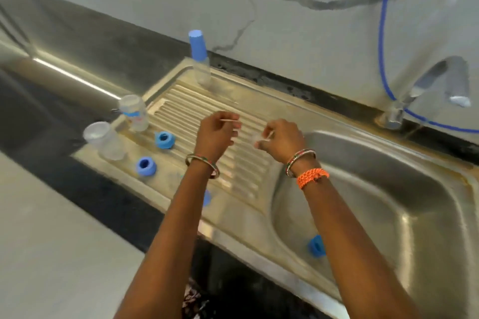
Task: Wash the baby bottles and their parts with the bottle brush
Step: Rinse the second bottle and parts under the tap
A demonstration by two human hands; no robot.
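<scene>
**Two hands above a steel drainboard, each pinching a small part**

Both hands are held apart over the ribbed stainless-steel drainboard. The left hand pinches a thin pale stick between curled fingers. The right hand grips a small clear part, too blurred to identify. Two open clear plastic bottles stand at the drainboard's left edge; a clear bottle with a tall blue cap stands at its far edge. Two blue screw rings lie near the left edge, and another blue ring rests inside the steel sink basin, near its front wall. A steel tap rises at the far right corner
</scene>
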